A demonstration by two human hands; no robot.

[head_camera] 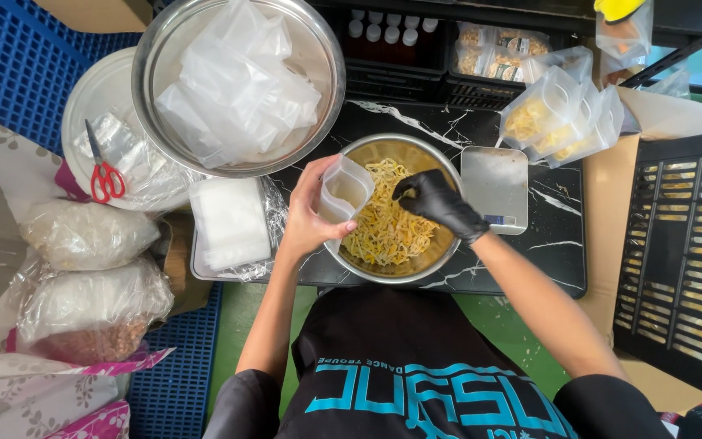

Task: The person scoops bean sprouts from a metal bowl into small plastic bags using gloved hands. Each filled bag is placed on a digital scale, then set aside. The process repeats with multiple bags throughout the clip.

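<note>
Holding a clear pouch [344, 189] open in my bare left hand [309, 213], I have fingers and thumb curled around its lower part, its mouth up and tilted toward 3 o'clock, over the 9 o'clock rim of the steel bowl [436, 258]. My right hand [436, 202], in a black glove, is down in the bowl with fingers bunched into the yellow snack strips [383, 232]; whether any strips are actually pinched I cannot tell, as the glove hides the fingertips. The bowl sits on a dark marbled counter [554, 236], at centre, directly ahead of me.

Surroundings, read from the bowl:
- At 3 o'clock, just beside the rim, a small scale [493, 185] with a bare steel platform.
- At 1 to 2 o'clock, a leaning row of filled pouches [558, 118], touching one another.
- At 11 o'clock, a large basin [164, 49] heaped with empty pouches [233, 85].
- At 9 o'clock, a white stack [229, 221] in plastic wrap, near my left wrist.
- Farther out at 9 to 10 o'clock, red scissors [106, 175] lying on a white lid [95, 89] over crumpled plastic.
- At 8 o'clock, well apart, two bulk bags [91, 268], one above the other.
- At 12 o'clock, a black crate [404, 65] holding white-capped bottles.
</note>
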